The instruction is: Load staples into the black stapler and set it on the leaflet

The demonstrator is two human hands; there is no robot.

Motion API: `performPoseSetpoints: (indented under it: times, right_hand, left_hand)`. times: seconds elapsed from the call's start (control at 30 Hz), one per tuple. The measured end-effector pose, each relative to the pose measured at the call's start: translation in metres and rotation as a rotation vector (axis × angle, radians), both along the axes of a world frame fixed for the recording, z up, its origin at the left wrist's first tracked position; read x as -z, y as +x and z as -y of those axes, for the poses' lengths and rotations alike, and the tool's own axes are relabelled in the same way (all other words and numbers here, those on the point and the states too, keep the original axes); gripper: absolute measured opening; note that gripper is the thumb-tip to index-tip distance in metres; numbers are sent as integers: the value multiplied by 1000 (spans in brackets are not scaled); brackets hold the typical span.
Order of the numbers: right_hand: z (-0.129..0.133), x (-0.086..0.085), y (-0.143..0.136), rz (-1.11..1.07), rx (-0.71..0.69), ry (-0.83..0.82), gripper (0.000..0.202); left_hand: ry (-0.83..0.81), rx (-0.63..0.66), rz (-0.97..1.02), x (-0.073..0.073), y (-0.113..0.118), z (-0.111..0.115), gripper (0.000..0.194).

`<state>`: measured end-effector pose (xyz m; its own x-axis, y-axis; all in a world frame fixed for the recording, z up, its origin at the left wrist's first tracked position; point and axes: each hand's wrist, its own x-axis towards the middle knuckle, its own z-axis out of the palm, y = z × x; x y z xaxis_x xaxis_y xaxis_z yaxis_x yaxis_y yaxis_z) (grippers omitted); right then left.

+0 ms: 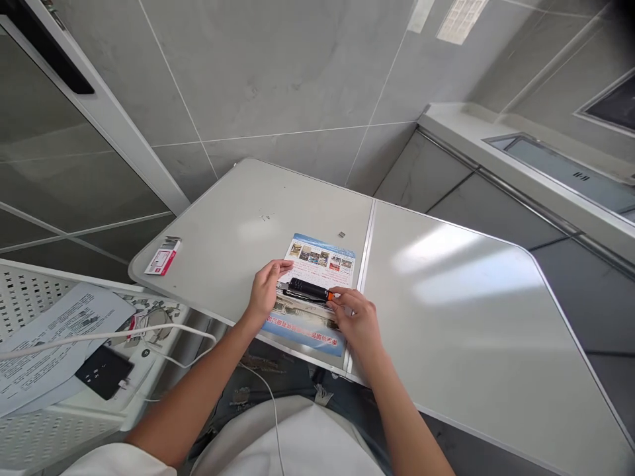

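Closest in, a white shirt (297, 430) is cut off by the lower edge, a thin cord (270, 390) running over it. Well left of the black stapler and nearer than it, printed sheets (54, 344) are cut off by the frame and partly cover one another. The right hand (357, 318) comes in from the stapler's near right, back of the hand upward, thumb and fingers pinching its orange end. The left hand (268, 285) stands on edge at the opposite end, fingers bent and pointing across; its palm side is hidden, so I cannot tell whether they grip the metal tip or merely touch it. Between the hands, the black stapler (308, 289) is over a printed leaflet (302, 336), covering its middle; the leaflet's small print is unreadable. Left of the stapler and farther off is a small box (163, 256); beyond the stapler, a metal piece (342, 234) and scraps (266, 217) too tiny to identify.
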<state>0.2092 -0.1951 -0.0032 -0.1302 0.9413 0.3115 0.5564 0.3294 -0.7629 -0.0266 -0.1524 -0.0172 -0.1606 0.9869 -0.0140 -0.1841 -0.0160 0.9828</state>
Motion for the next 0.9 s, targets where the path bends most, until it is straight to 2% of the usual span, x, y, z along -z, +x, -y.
performPoseSetpoints:
  times: [0.1, 0.2, 0.3, 0.33, 0.43, 0.53, 0.63, 0.73, 0.8, 0.9]
  right_hand:
    - [-2, -7, 2, 85, -38, 11, 18]
    - [-5, -9, 0, 97, -77, 5, 7]
    - [-11, -7, -10, 94, -122, -52, 45]
    - [-14, -5, -14, 111, -141, -72, 49]
    - [-19, -5, -26, 159, -163, -70, 34]
    - [-16, -13, -35, 114, -132, 91, 26]
    - [-6, -22, -44, 117, -131, 308, 39]
    - [2, -25, -55, 244, -230, 467, 47]
    - [5, -25, -63, 332, -331, 502, 46]
    - [7, -26, -71, 408, -456, 446, 41]
  left_hand:
    - [8, -22, 17, 1, 0, 0, 38]
    - [10, -47, 74, 1, -1, -2, 37]
    - [0, -64, 184, -1, -1, -2, 34]
    - [-1, -71, 225, -3, -2, -1, 33]
    - [32, -123, 348, -6, -6, 0, 27]
    - [41, -134, 490, -6, -16, 0, 25]
    - [-54, -75, 640, -4, -26, -3, 29]
    - [-111, -39, 740, -3, -32, -6, 32]
    - [-129, -33, 778, -3, -33, -5, 33]
    - [-148, -30, 791, -4, -34, -2, 33]
